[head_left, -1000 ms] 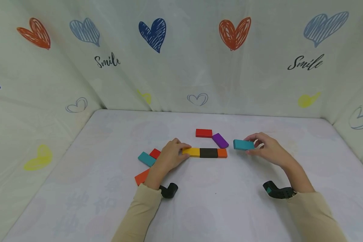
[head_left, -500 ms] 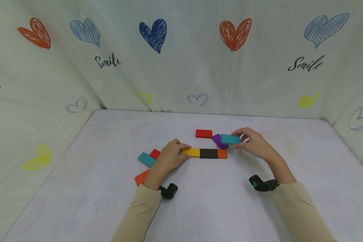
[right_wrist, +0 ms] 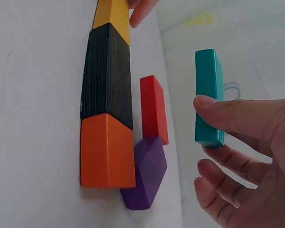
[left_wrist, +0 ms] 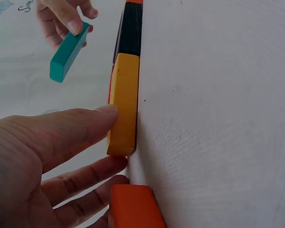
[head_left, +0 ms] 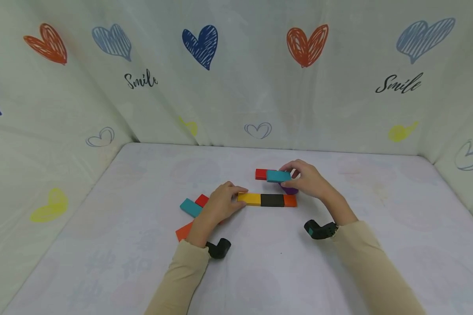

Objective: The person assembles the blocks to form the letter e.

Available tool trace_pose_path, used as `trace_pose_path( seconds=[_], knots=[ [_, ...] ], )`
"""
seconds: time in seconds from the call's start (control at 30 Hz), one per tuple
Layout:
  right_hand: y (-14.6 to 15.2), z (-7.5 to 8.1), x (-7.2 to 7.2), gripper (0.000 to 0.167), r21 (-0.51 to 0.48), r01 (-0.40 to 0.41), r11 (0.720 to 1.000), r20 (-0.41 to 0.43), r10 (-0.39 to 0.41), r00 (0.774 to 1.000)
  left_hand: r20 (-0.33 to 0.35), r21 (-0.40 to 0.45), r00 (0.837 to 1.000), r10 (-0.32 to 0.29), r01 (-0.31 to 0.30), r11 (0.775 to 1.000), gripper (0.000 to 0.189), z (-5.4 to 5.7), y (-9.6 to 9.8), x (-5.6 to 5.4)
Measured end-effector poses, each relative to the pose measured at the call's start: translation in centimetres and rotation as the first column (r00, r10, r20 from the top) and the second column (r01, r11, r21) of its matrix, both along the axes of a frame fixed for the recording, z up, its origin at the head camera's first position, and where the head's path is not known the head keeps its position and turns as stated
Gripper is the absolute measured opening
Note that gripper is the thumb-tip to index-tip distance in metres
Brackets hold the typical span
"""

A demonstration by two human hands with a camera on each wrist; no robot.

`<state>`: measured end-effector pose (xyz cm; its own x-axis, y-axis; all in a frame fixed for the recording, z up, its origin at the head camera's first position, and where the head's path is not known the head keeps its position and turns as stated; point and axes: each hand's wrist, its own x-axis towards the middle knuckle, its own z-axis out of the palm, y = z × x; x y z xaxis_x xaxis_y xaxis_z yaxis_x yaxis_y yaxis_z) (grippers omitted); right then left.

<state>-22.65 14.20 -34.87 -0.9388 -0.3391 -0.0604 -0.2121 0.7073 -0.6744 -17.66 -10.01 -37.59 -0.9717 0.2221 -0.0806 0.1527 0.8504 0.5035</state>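
A teal block (head_left: pixel 278 176) is pinched between thumb and fingers of my right hand (head_left: pixel 304 178), raised above the table. In the head view it overlaps a red block (head_left: pixel 261 173) and hides part of a purple block (head_left: pixel 289 190). My left hand (head_left: pixel 220 203) pinches the left end of a yellow block (left_wrist: pixel 125 104), thumb on one side and index finger on the other. That yellow block lies end to end with a black block (right_wrist: pixel 108 76) and an orange block (right_wrist: pixel 108 152), forming one straight row.
Left of the left hand lie another teal block (head_left: pixel 191 208), a small red block (head_left: pixel 202 200) and an orange-red block (head_left: pixel 184 231), partly hidden by the forearm. A white cloth covers the table (head_left: pixel 280 271); a printed curtain (head_left: pixel 236 87) hangs behind it.
My right hand has carried the teal block leftward and slightly farther back, from right of the row to over the red and purple blocks. The left hand stays at the yellow block.
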Motion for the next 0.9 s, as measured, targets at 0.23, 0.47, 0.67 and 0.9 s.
trace_pose_path(
  seconds=[0.23,0.47,0.67,0.9],
  knots=[
    [-2.7,-0.1,-1.0,0.038,0.011,-0.034,0.999,-0.021,0.034,0.999,0.032,0.072,0.999,0.003,-0.005,0.997,0.034,0.3,-0.7,-0.2],
    [-5.0,-0.2,-1.8,0.038,-0.019,-0.053,0.998,0.002,0.053,0.999,0.07,0.127,0.997,0.031,-0.04,0.991,0.027,0.5,-1.1,-0.2],
    [-6.5,-0.5,-2.6,0.036,-0.031,-0.081,0.996,-0.001,0.081,0.997,0.071,0.14,0.997,0.036,-0.046,0.989,0.023,0.5,-1.2,-0.1],
    [-7.9,-0.6,-3.4,0.034,-0.002,-0.124,0.992,-0.01,0.124,0.992,0.071,0.157,0.997,0.04,-0.051,0.986,0.017,0.4,-1.3,-0.2]
  ],
)
